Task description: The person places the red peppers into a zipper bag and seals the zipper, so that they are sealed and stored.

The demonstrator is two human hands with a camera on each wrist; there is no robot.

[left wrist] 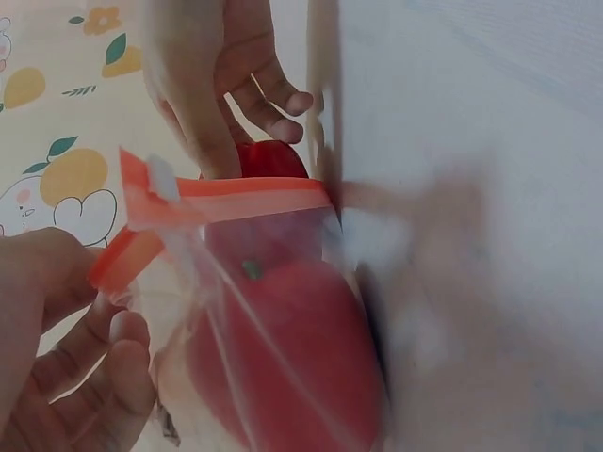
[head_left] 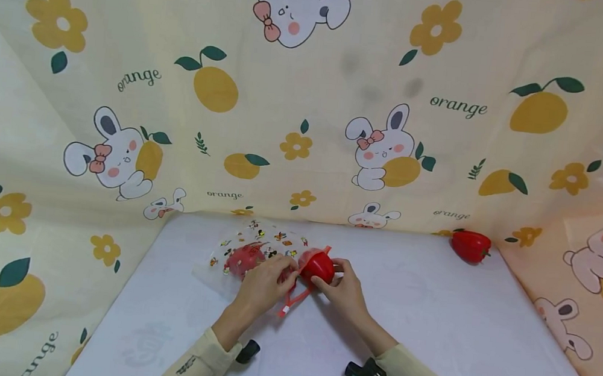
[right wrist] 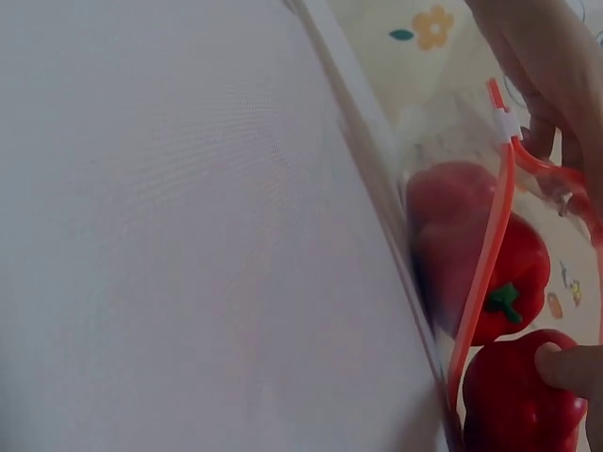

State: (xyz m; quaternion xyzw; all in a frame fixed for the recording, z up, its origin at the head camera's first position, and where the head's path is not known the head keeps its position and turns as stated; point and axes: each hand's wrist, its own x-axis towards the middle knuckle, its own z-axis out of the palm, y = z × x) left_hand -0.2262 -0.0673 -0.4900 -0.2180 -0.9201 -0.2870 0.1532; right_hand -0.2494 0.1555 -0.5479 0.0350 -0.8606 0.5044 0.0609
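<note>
A clear zip bag (head_left: 278,236) with cartoon prints and an orange-red zip edge (right wrist: 484,268) lies on the table, its mouth spread apart. Inside it are red bell peppers; the right wrist view shows one with a green stem (right wrist: 528,268). My left hand (head_left: 265,284) pinches the bag's edge, as the left wrist view also shows. At the mouth, my right hand (head_left: 348,292) grips another red bell pepper (head_left: 321,267), thumb on its near side. That pepper sits partly within the opening. A white slider (right wrist: 507,124) is on the zip near my left fingers.
Another red bell pepper (head_left: 470,246) lies at the table's back right corner. The white tabletop (head_left: 419,320) meets a patterned cloth backdrop (head_left: 331,106) at the back and sides.
</note>
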